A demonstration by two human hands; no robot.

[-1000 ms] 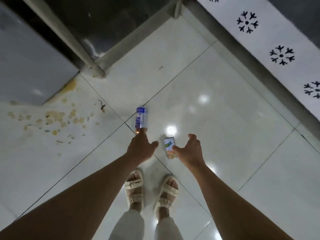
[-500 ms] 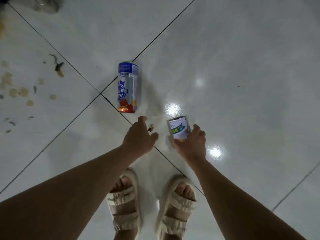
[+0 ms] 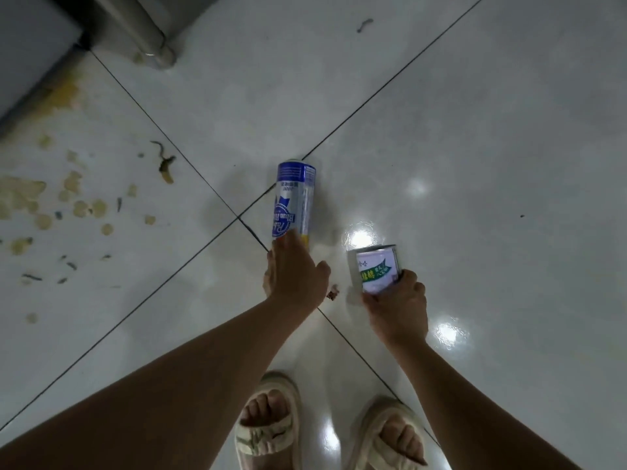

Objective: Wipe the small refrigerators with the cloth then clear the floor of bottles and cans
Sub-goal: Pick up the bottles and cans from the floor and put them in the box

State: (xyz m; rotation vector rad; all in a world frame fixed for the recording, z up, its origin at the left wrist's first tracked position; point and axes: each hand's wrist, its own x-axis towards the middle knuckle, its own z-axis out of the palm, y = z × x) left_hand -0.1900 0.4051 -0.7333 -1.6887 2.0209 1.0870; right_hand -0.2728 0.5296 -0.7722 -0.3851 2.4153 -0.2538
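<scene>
Yellowish stains point(image 3: 73, 203) spotted the white tile floor point(image 3: 475, 147) at the left, below a grey fridge corner point(image 3: 30, 59). The tall blue can point(image 3: 294, 201) lay on its side over a tile joint; the left hand point(image 3: 294, 271) reached onto its near end, fingers together, grip unclear. The right hand point(image 3: 397, 305) had fingers curled around a short white can point(image 3: 376, 271) with a green label, contents hidden. Sandals point(image 3: 268, 425) stood below

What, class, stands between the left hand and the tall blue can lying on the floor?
Nothing visible. The left hand already reaches the near end of the blue can, fingertips over it. The right hand grips the short can off to the side.
</scene>
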